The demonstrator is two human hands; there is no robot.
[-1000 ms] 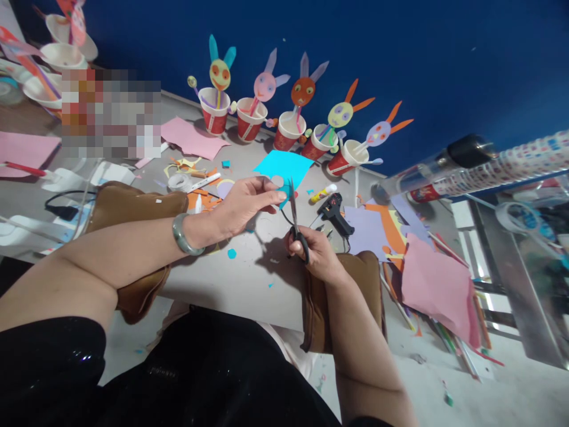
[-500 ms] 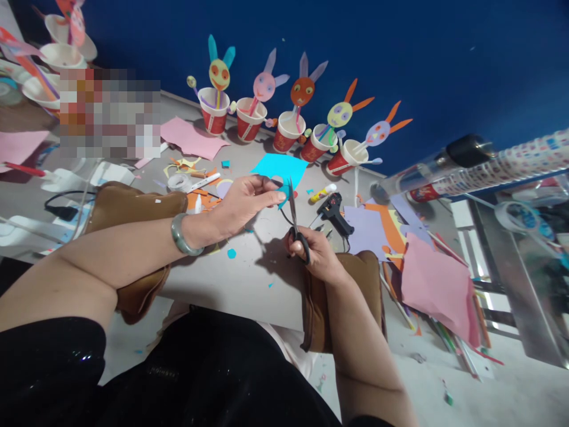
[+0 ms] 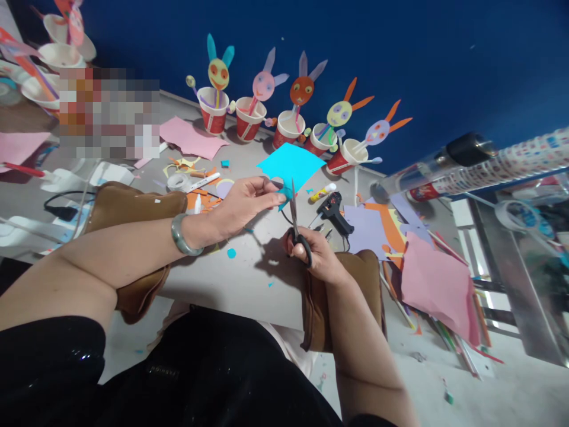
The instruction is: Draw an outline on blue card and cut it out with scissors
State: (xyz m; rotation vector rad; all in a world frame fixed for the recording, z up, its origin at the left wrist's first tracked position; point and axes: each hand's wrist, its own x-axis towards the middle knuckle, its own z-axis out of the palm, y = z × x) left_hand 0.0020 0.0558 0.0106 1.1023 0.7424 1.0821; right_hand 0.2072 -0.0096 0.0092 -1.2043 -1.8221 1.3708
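Observation:
My left hand (image 3: 253, 204) pinches the lower corner of a bright blue sheet of paper (image 3: 291, 165), held above the table. In my right hand (image 3: 313, 252) is a pair of scissors (image 3: 296, 219) with black handles, its blades pointing up at the paper's edge beside my left fingertips. Whether the blades are parted is hard to see. A small blue paper disc (image 3: 232, 253) and tiny blue scraps lie on the table below my hands. To the right of the scissors rest a black glue gun (image 3: 335, 213) and a yellow glue stick (image 3: 323, 192).
Several red paper cups (image 3: 213, 115) with paper rabbits line the blue wall. Pink paper (image 3: 438, 284) and purple paper (image 3: 367, 228) lie to the right, orange scraps (image 3: 207, 198) and a tape roll (image 3: 178, 182) to the left. Brown cushions (image 3: 137, 207) sit under my forearms.
The blue sheet has swung up and to the right in my left hand, now overlapping the cups behind. Both hands stay nearly in place.

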